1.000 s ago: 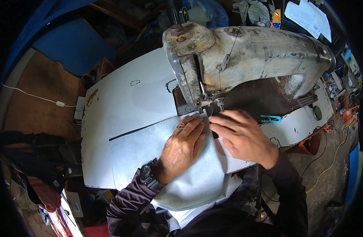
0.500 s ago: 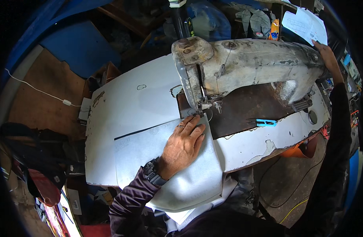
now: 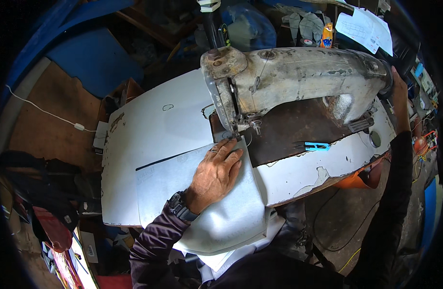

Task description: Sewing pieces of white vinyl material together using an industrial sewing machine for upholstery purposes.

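My left hand [image 3: 213, 171] lies palm down on a pale sheet of material [image 3: 226, 216], fingers stretched out and close to the presser foot. The sheet spreads over the table and hangs over its near edge; a thin dark strip [image 3: 175, 159] runs along its far edge. An old, worn grey sewing machine [image 3: 303, 72] stands over it, its needle end just beyond my fingertips. At the machine's right end, my right hand [image 3: 400, 98] is on the dark handwheel [image 3: 387, 82], its fingers partly hidden.
Blue thread snips [image 3: 316, 146] lie on the machine bed's near edge. The white tabletop [image 3: 134, 144] has chipped edges. Printed papers [image 3: 363, 30] hang behind the machine near an orange packet [image 3: 327, 36]. A white cord [image 3: 43, 107] crosses the left side; a dark cable [image 3: 322, 241] lies on the floor.
My right hand has moved down and nearer from beside the hanging papers to the handwheel. My left hand stays on the sheet by the presser foot. The whole view has shifted slightly.
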Action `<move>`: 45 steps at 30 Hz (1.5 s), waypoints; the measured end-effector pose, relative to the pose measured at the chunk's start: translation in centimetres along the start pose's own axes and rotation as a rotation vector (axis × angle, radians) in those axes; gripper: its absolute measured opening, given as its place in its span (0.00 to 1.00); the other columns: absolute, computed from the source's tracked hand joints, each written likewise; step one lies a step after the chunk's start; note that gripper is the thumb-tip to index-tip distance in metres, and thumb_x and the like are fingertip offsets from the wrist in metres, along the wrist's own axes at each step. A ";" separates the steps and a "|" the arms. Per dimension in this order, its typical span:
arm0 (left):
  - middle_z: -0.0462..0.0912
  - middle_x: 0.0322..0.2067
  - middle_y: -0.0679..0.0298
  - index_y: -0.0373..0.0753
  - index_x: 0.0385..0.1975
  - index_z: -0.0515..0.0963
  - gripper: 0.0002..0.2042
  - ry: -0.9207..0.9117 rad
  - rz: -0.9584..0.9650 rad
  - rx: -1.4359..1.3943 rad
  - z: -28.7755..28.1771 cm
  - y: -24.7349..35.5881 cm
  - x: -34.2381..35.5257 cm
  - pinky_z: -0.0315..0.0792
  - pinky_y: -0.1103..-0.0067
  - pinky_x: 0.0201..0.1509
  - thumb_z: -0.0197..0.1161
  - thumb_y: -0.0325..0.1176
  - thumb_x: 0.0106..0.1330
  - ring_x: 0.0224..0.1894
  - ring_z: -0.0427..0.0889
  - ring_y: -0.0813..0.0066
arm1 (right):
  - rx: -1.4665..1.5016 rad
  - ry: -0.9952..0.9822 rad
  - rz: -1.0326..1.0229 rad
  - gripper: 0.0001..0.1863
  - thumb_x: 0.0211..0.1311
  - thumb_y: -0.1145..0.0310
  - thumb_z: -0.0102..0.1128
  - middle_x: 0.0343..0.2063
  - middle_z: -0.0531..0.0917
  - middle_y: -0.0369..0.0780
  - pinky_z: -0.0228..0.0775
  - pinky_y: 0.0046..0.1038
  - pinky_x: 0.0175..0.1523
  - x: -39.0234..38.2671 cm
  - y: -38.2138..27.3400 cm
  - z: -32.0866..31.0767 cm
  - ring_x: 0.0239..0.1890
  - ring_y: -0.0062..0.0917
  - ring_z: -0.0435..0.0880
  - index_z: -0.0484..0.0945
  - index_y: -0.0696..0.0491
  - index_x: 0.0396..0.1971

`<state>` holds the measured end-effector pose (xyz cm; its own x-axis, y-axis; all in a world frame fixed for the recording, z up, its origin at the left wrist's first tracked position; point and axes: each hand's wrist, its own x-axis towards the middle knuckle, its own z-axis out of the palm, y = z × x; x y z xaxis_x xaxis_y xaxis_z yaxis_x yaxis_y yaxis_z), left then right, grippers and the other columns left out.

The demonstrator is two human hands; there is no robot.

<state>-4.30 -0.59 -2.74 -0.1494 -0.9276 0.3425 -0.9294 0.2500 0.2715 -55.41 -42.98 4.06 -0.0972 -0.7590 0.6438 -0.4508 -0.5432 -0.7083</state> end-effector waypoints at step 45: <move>0.81 0.56 0.47 0.35 0.62 0.81 0.24 -0.029 0.279 0.035 -0.8 3.7 -3.4 0.76 0.58 0.62 0.63 0.20 0.63 0.59 0.80 0.48 | 0.676 -1.123 0.404 0.21 0.78 0.54 0.62 0.28 0.83 0.48 0.73 0.38 0.32 -49.4 -25.9 9.6 0.24 0.35 0.82 0.78 0.61 0.38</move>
<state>-6.97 3.68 -2.18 -0.4101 -0.8318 0.3741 -0.8620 0.4875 0.1388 -30.40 5.07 -12.20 0.7933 -0.6087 0.0119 -0.0148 -0.0389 -0.9991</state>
